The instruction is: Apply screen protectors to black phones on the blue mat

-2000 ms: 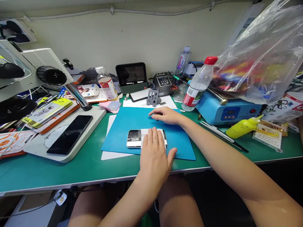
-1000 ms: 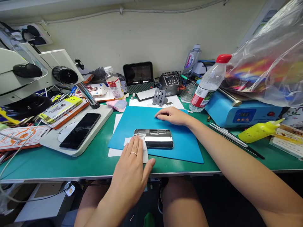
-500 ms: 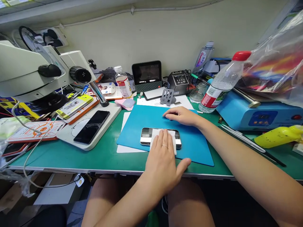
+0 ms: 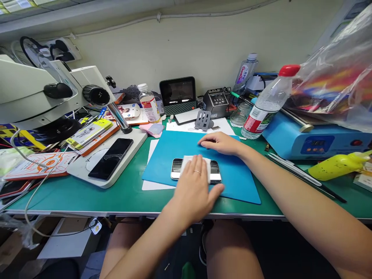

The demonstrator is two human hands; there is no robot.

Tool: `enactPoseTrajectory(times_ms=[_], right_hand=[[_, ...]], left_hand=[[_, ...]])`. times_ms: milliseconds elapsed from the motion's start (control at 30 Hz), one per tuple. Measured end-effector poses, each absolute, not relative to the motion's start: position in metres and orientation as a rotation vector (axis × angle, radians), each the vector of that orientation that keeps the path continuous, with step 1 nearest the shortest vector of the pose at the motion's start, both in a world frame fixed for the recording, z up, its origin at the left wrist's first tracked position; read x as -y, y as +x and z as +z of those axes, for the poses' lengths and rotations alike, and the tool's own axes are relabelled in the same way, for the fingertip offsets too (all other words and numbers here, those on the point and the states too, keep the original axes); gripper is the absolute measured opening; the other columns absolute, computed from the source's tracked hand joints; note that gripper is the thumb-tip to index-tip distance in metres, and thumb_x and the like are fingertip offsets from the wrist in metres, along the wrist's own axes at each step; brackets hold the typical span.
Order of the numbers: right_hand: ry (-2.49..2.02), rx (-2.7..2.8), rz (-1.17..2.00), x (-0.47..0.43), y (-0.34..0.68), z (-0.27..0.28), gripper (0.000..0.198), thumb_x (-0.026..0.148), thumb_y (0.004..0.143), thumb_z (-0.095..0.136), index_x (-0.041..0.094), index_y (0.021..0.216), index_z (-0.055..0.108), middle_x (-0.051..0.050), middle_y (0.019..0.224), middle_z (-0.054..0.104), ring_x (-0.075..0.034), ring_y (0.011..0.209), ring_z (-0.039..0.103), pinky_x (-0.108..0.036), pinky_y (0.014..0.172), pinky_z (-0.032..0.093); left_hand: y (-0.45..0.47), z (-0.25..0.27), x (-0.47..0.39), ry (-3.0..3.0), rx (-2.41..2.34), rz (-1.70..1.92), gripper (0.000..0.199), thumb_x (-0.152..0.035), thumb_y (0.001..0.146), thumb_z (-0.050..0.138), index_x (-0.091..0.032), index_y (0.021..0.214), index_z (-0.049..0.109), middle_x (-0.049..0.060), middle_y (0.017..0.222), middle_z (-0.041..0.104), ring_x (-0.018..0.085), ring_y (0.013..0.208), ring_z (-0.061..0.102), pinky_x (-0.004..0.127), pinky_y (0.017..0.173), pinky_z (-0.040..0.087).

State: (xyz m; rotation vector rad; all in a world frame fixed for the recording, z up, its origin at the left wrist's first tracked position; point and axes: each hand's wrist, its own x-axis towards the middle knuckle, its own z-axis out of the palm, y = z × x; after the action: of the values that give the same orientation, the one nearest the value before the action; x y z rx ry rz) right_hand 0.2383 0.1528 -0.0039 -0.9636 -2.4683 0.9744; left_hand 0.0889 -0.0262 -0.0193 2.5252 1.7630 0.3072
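Observation:
My left hand (image 4: 192, 192) lies flat, fingers stretched out, on a folded white wipe (image 4: 207, 166) and presses it against a phone (image 4: 215, 172). The phone lies lengthwise on a blue mat (image 4: 162, 151); its shiny surface shows on both sides of the wipe, and its middle is covered. My thumb points out to the right, off the phone. Beyond the phone, my right hand (image 4: 222, 142) rests on the mat with loosely bent fingers and nothing visible in it.
On the left, a microscope (image 4: 26, 93) stands over a white base that carries a black phone (image 4: 111, 159). A red-capped bottle (image 4: 258, 116), a blue machine (image 4: 314, 141), tweezers (image 4: 296, 170) and a yellow bottle (image 4: 331, 167) are on the right. A small screen (image 4: 178, 92) stands at the back.
My left hand has slid the wipe a little to the left along the phone, baring more of its right end. My right hand stays in place; the view has shifted slightly.

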Motion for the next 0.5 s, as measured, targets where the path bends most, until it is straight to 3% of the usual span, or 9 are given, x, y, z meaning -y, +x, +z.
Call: enactPoseTrajectory(times_ms=[200,500], right_hand=[[-1.021,2.442,0.996,-0.148,0.239,0.002,0.039,0.045,0.086,0.059,0.018,0.108,0.078,-0.008,0.111,0.078,-0.026,0.101,0.070,-0.036,0.089,0.052],[-0.997,2.456,0.955,-0.148,0.239,0.000,0.038,0.044,0.087,0.059,0.018,0.106,0.078,-0.007,0.104,0.079,-0.024,0.094,0.070,-0.035,0.087,0.050]], left_hand=[[0.128,-0.017,0.024,2.551,-1.656,0.344,0.082,-0.059,0.103,0.020,0.005,0.152,0.032,0.026,0.160,0.026,0.035,0.152,0.021,0.047,0.124,0.025],[0.035,-0.028,0.065,2.551,-1.826,0.297,0.074,-0.055,0.105,0.023,-0.001,0.155,0.027,0.022,0.163,0.021,0.030,0.153,0.017,0.048,0.123,0.028]])
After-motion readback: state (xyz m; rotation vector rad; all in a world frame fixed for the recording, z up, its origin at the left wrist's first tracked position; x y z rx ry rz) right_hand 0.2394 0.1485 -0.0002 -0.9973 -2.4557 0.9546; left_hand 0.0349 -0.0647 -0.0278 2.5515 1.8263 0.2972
